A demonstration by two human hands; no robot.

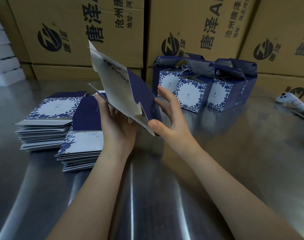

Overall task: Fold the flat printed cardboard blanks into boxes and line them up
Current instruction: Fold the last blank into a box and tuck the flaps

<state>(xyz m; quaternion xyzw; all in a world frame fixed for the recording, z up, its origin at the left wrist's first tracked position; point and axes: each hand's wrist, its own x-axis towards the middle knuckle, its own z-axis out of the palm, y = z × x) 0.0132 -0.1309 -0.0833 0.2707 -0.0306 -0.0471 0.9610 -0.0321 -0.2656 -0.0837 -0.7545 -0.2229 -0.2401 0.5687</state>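
I hold one dark blue and white printed cardboard blank [118,87] tilted up above the steel table, partly opened, its grey inner side facing me. My left hand [116,125] grips its lower left edge from beneath. My right hand [168,115] pinches the lower right corner, thumb in front and fingers spread behind. Two stacks of flat blanks lie at the left: one further back [47,122], one nearer [82,148]. Several folded boxes [199,87] with floral fronts and open top flaps stand in a row behind my right hand.
The steel table [147,196] is shiny and reflective. Big brown shipping cartons [78,32] wall off the back. A white handheld controller [291,101] and a dark phone [303,116] lie at the right edge. White stacked material [2,54] stands at far left.
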